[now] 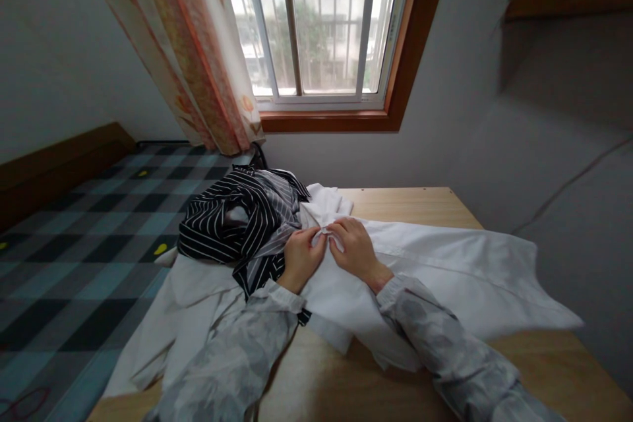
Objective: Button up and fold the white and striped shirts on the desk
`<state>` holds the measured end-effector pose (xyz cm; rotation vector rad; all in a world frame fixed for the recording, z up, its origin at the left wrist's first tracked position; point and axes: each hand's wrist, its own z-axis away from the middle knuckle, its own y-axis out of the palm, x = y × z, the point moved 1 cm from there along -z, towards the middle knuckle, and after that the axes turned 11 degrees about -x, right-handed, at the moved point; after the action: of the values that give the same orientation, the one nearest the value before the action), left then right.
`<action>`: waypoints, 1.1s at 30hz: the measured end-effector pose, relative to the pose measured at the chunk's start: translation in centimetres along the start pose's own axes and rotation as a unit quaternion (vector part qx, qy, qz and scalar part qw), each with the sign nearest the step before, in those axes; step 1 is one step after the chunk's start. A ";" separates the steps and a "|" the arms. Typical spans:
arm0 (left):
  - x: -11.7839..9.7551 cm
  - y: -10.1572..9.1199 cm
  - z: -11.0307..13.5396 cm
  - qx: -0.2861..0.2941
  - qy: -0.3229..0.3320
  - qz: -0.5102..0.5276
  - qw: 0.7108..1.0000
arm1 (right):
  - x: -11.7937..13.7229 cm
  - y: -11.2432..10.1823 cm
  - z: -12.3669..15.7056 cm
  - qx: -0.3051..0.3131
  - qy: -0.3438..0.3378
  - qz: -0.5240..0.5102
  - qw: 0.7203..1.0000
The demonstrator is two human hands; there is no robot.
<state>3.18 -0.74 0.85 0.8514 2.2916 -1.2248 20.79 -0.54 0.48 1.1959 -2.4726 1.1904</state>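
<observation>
A white shirt [445, 257] lies spread over the wooden table, its long body stretching to the right. My left hand [301, 257] and my right hand [355, 249] meet at the shirt's upper part, near what looks like the collar. Both pinch the white cloth between thumb and fingers, the fingertips almost touching. Any button there is too small to make out. Just left of my left hand sits a bunched black-and-white striped garment [230, 221], and one striped fold hangs down beside my left wrist.
Pale cloth [192, 303] hangs over the table's left side. The wooden table [316, 382] stands beside a bed with a checked sheet [74, 264]. Behind are a barred window [321, 26] and a patterned curtain [198, 46]. A cable [568, 184] runs along the right wall.
</observation>
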 end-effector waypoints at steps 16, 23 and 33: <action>-0.6 0.1 0.1 0.025 0.076 -0.059 0.995 | 0.0 0.2 -0.2 -0.042 -0.033 0.014 0.999; -0.3 0.2 0.1 -0.003 0.066 -0.052 0.996 | -1.4 1.5 0.0 -0.087 0.054 -0.134 0.986; -0.3 0.3 0.1 -0.006 0.092 -0.024 0.995 | -3.3 3.6 0.6 -0.073 0.229 -0.314 0.918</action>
<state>3.61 -0.80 0.81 0.9444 2.4747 -1.1954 20.53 2.32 -3.46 1.3301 -1.6191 0.9377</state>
